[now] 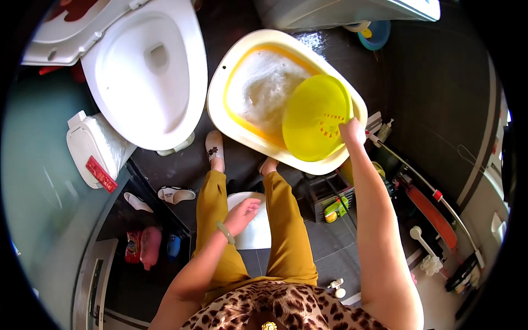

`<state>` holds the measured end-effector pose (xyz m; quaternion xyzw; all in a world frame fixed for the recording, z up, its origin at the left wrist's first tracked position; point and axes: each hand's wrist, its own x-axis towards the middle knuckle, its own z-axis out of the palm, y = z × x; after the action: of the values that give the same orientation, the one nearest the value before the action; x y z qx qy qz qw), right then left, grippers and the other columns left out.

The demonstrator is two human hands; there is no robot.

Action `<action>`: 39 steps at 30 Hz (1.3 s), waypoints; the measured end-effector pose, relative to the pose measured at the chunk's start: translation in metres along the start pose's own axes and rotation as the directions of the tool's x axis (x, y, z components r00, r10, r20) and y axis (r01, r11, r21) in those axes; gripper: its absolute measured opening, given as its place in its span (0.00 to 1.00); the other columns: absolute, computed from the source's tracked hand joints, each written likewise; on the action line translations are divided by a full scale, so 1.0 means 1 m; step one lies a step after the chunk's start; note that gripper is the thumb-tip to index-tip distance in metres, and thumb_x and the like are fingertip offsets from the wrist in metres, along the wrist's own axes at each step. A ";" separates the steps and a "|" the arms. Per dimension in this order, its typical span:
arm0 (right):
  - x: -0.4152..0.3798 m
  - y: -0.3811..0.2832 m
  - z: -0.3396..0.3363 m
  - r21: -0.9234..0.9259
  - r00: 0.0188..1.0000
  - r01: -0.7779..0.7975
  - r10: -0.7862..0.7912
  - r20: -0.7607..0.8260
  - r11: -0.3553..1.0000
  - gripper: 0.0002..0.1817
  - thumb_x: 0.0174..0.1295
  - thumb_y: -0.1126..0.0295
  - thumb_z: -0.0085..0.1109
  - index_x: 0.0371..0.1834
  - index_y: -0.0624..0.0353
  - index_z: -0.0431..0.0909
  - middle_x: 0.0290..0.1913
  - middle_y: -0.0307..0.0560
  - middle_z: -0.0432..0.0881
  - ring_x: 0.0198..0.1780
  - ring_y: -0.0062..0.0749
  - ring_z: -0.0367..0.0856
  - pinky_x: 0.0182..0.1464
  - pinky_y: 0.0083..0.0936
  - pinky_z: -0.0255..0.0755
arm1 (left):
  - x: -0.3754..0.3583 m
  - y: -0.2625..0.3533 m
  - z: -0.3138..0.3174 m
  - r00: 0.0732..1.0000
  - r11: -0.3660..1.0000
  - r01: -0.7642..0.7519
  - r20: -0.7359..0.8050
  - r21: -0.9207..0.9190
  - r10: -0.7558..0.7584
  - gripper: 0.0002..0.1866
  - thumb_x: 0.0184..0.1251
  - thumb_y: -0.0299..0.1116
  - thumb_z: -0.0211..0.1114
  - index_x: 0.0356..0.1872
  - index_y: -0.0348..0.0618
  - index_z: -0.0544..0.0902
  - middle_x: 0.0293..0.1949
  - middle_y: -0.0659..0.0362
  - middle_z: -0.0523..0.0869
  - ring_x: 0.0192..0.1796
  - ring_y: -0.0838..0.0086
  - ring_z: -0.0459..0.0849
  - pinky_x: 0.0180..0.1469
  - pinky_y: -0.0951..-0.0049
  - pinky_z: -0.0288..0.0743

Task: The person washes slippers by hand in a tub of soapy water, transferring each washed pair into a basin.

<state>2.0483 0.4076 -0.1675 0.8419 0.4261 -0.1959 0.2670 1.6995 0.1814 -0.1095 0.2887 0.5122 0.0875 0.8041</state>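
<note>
My right hand grips the rim of a round yellow-green basin, which is tilted over the right part of a large cream tub. Inside the tub, foamy water shows to the left of the basin. My left hand is held above my lap, over a white round-topped object. Its fingers are loosely curled, with nothing seen in them. A pale bangle circles that wrist.
An open toilet stands at the upper left, a lidded white bin below it. A dark crate sits below the tub's right end. Slippers lie left of my feet. A long pole leans at the right.
</note>
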 end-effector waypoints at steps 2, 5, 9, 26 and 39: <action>-0.009 0.040 0.002 0.109 1.000 -0.029 0.028 0.006 0.994 0.21 0.50 0.59 0.56 0.41 0.63 0.77 0.39 0.56 0.81 0.43 0.46 0.80 0.45 0.35 0.73 | -0.001 0.007 -0.002 0.999 0.999 -0.034 0.001 0.028 0.034 0.15 0.63 0.25 0.54 0.52 0.38 0.71 0.45 0.57 0.79 0.49 0.74 0.77 0.53 0.75 0.69; -0.034 0.118 0.001 0.384 0.999 -0.037 0.047 -0.016 0.923 0.20 0.49 0.62 0.55 0.43 0.64 0.75 0.38 0.55 0.82 0.40 0.43 0.81 0.42 0.34 0.73 | 0.000 0.014 -0.003 0.996 0.996 -0.085 0.019 0.023 0.084 0.15 0.63 0.25 0.54 0.52 0.38 0.71 0.44 0.57 0.78 0.49 0.75 0.76 0.53 0.75 0.69; -0.075 0.207 0.016 0.825 0.985 0.028 0.126 -0.120 0.565 0.15 0.50 0.70 0.55 0.41 0.65 0.75 0.32 0.47 0.81 0.30 0.30 0.80 0.32 0.24 0.72 | 0.001 0.023 -0.005 0.993 0.990 -0.113 0.028 0.082 0.111 0.15 0.63 0.27 0.55 0.51 0.39 0.72 0.44 0.56 0.79 0.48 0.73 0.78 0.52 0.74 0.70; -0.124 0.088 0.110 0.814 0.896 -0.417 -0.037 0.442 -0.405 0.16 0.53 0.69 0.53 0.45 0.62 0.71 0.37 0.47 0.79 0.34 0.33 0.81 0.35 0.28 0.78 | -0.023 0.028 -0.044 0.994 0.986 0.088 -0.069 0.142 -0.079 0.16 0.65 0.28 0.54 0.53 0.38 0.70 0.45 0.55 0.79 0.47 0.76 0.76 0.53 0.76 0.68; 0.054 0.115 -0.124 0.638 0.993 -0.118 0.095 0.070 0.761 0.13 0.48 0.67 0.55 0.26 0.70 0.78 0.21 0.51 0.79 0.17 0.35 0.78 0.14 0.26 0.69 | -0.026 0.036 -0.045 0.982 0.996 -0.052 -0.184 -0.067 0.039 0.15 0.64 0.26 0.54 0.52 0.38 0.71 0.43 0.55 0.81 0.45 0.76 0.77 0.51 0.76 0.69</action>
<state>2.1856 0.4604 -0.0683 0.9018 0.2809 -0.3279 -0.0183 1.6541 0.2162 -0.0836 0.2620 0.5738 0.1502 0.7613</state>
